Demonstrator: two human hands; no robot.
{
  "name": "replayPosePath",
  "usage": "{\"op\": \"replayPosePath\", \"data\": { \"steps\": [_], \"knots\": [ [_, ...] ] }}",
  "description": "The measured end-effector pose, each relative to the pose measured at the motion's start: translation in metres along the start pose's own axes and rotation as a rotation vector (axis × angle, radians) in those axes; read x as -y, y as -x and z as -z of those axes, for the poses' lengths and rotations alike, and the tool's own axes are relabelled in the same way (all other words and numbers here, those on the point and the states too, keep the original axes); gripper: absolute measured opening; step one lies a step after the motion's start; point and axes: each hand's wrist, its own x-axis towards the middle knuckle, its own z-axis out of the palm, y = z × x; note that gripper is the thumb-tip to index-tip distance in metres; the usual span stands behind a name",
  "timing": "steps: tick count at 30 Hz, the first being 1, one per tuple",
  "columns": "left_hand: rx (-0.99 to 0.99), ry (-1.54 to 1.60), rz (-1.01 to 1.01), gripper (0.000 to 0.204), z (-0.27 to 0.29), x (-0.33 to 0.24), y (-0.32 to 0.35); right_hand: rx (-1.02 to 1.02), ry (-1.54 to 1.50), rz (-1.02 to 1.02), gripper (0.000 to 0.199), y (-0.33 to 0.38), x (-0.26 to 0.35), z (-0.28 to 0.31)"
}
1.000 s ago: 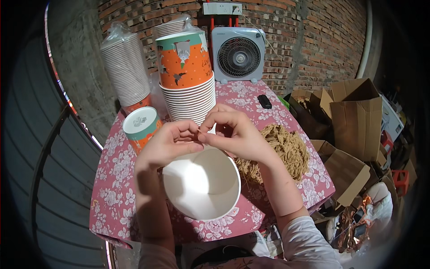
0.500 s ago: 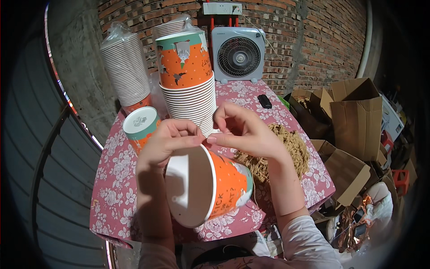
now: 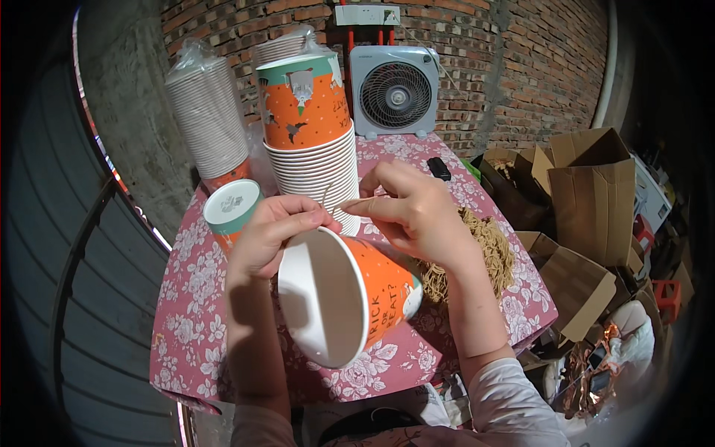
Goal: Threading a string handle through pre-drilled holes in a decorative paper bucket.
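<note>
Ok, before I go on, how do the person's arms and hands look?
The left hand and right hand are ungloved, with no rings visible on the fingers. The right sleeve is whitish, creased and short; the left sleeve lies in shadow.

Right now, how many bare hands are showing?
2: left hand at the rim of the orange, white-lined paper bucket; right hand beside the left. No others show.
</note>
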Motion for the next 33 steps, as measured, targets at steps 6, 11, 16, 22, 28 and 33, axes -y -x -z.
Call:
{"op": "replayPosePath", "data": {
  "steps": [6,11,16,22,28,33],
  "knots": [
    [-0.009,0.011,-0.024,0.018,-0.003,0.001,-0.001,-0.152,0.081,0.072,0.051,-0.001,-0.008,0.000],
    [0.001,-0.074,0.050,0.019,-0.013,-0.003,0.003,-0.088,-0.111,0.031,0.046,-0.005,0.004,-0.006],
    [0.049,-0.122,-0.001,0.016,-0.017,-0.001,0.001,-0.005,-0.225,-0.067,0.023,-0.002,-0.004,-0.007],
    [0.088,-0.115,0.071,0.013,-0.015,0.000,-0.001,0.055,-0.501,-0.262,0.011,0.001,-0.022,-0.010],
    [0.018,-0.214,0.113,0.021,-0.026,0.006,-0.003,0.008,-0.461,-0.196,0.011,-0.001,-0.011,-0.019],
    [0.015,-0.161,0.067,0.018,-0.025,0.006,-0.005,-0.001,-0.283,-0.287,0.013,0.000,-0.012,-0.016]
  ]
}}
